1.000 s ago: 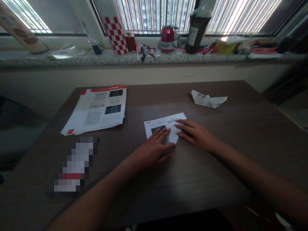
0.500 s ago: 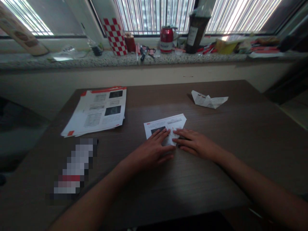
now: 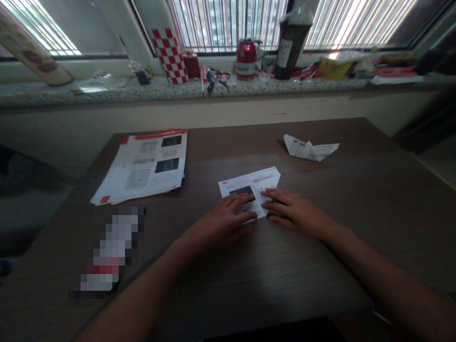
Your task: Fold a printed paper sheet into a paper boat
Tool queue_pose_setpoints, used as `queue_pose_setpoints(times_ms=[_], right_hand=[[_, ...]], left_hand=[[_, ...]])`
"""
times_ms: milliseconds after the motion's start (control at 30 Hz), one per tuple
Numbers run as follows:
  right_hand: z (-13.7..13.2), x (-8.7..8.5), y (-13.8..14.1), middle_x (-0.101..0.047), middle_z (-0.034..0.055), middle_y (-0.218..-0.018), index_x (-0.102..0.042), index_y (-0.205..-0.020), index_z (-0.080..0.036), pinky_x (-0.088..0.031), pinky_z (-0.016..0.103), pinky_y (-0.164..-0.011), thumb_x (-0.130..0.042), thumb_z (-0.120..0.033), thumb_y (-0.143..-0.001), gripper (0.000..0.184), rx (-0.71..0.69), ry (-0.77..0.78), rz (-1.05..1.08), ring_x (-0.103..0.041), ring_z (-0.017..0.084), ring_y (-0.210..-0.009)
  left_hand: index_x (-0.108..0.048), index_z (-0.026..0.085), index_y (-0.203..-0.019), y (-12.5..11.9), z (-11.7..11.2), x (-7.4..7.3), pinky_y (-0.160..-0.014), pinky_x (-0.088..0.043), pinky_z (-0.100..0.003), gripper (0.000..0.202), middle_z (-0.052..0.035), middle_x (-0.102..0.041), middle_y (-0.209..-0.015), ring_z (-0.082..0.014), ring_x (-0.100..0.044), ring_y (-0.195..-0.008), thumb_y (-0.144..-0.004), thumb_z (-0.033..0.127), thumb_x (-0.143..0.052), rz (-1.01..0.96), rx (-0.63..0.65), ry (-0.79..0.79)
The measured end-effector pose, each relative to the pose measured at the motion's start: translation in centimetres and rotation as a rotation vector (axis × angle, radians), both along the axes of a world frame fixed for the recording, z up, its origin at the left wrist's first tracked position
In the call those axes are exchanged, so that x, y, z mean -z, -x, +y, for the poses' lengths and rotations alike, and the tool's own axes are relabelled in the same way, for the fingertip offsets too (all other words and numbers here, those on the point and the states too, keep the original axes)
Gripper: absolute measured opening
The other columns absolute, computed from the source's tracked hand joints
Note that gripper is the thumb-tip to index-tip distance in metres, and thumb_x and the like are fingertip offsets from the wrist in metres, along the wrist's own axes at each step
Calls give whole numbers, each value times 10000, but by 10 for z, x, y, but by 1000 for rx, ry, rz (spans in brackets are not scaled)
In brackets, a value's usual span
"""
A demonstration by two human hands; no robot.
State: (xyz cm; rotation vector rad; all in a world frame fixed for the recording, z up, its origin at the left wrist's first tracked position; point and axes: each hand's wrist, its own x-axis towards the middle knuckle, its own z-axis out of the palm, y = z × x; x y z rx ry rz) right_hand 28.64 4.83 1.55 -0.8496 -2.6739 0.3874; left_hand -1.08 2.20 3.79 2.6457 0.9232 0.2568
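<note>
A folded sheet of printed paper [image 3: 265, 178] lies flat on the brown table [image 3: 231, 147], with a slanted corner at its far right. My left hand [image 3: 228, 216] rests over its near left part, fingers stretched out and apart. On its right edge lie the fingertips of my right hand [image 3: 294, 211], also spread, with the palm over the table. Neither hand grips anything. Part of the paper's near side is hidden under my fingers. Beyond my right hand sits a folded paper boat [image 3: 309, 149], made of similar printed paper.
A stack of printed sheets [image 3: 146, 164] lies at the table's back left. Nearer me is a blurred-out phone-like object [image 3: 112, 249]. Along the granite windowsill [image 3: 160, 92] stand a red can [image 3: 245, 59], a dark cup [image 3: 290, 50] and a checkered red-and-white container [image 3: 170, 56].
The folded paper has shifted slightly to the right. My left hand's fingers have slid a little off its middle, uncovering more of the print, and my right hand has moved slightly right.
</note>
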Motion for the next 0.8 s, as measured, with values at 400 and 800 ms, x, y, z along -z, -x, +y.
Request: queue_pose_setpoints(times_ms=[400, 800], right_hand=[[-2, 4, 5, -609, 115, -1511, -689, -1278, -212, -548, 521, -1100, -676, -384, -1000, 327, 87, -30, -4, -598, 318, -1372], [0, 3, 9, -659, 97, -1452, -694, -1242, -227, -593, 501, -1043, -673, -374, -1007, 279, 106, -36, 26, -649, 310, -1314]], left_hand=[[-601, 231, -1295, 4, 6, 5, -1087, -511, -516, 325, -111, -587, -1466, -317, -582, -1308, -987, 251, -703, -24, -41, -44], [-618, 212, -1253, 2, 8, 5, -1040, -548, -502, 252, -103, -645, -1387, -293, -631, -1231, -1006, 228, -666, -53, -35, -105]])
